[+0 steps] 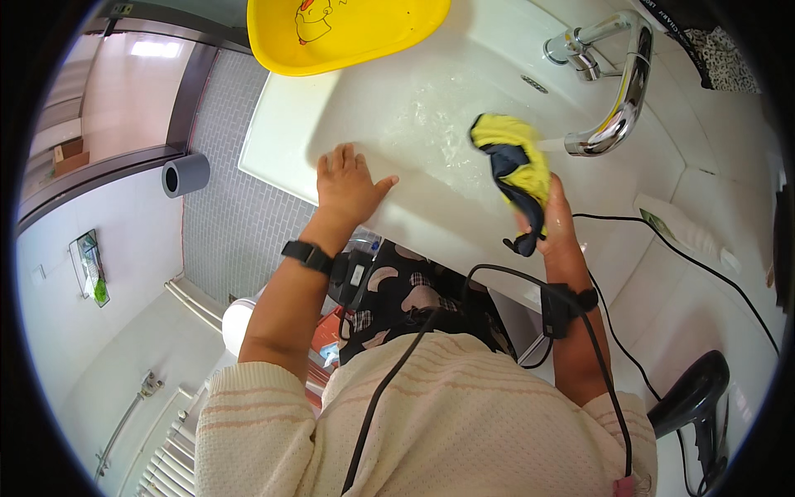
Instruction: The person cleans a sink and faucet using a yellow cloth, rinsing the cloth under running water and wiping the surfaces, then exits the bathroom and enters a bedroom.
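Note:
Over the near side of a white sink, my right hand grips a yellow and dark cloth item, bunched up and slightly blurred. The cloth is beside the spout of a chrome faucet, from which water runs. Rippling water lies in the basin. My left hand rests palm down on the sink's near left part, fingers apart, holding nothing. The fingers of my right hand are partly hidden by the cloth.
A yellow plastic basin with a printed cartoon sits across the sink's far left edge. A white bottle and a black hair dryer are at the right. Black cables cross my front and right forearm.

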`<state>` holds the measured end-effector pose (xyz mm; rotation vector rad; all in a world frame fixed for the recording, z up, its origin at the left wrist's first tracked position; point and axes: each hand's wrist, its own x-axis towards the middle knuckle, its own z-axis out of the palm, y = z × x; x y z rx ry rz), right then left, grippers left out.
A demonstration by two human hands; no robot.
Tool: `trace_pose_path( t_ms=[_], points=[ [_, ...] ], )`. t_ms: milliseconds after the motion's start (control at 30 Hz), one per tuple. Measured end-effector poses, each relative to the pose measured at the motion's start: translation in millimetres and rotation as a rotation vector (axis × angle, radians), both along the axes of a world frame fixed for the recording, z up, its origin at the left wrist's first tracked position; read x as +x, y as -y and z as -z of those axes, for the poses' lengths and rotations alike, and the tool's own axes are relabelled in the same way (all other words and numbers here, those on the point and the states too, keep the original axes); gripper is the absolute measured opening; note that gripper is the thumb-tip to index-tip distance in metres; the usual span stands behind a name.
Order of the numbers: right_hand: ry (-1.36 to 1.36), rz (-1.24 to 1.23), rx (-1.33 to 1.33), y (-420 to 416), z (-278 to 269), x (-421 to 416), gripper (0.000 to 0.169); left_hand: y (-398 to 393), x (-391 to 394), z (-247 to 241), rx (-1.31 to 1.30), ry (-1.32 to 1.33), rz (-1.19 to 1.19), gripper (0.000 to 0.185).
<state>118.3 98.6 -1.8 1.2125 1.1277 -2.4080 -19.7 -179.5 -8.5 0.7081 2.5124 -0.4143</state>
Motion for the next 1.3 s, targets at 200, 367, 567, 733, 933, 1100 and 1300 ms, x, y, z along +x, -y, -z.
trace_pose_path(
  t_ms=[200,367,567,733,933,1100,1300],
  points=[
    [-0.012,0.179,0.01,-8.4,-16.2,11.0,0.051,-90.5,33.8,58.7,0.237,0.742,-0.034,0.075],
    [-0.034,0.309,0.008,-13.0,-24.0,24.9,0.051,-144.7,26.1,88.2,1.032,0.521,-0.387,0.044],
    [0.003,0.429,0.071,-18.6,-27.8,34.2,0.052,-118.5,4.4,111.8,0.429,-0.056,-0.114,0.052],
    [0.059,0.305,0.229,-23.5,-19.9,41.3,0.049,-125.7,-5.9,87.2,0.485,0.561,0.337,0.053],
    [0.209,-0.282,0.489,-26.8,-20.2,45.2,0.04,-131.0,-3.8,42.0,1.003,0.374,0.458,0.088],
    [0.054,-0.582,0.567,-6.7,-26.3,22.4,0.039,-126.2,7.5,34.8,0.908,0.376,0.464,0.059],
    [-0.021,-0.377,1.011,-9.5,19.1,12.8,0.057,-95.6,-21.4,24.2,0.67,-0.054,0.428,0.054]
  ],
)
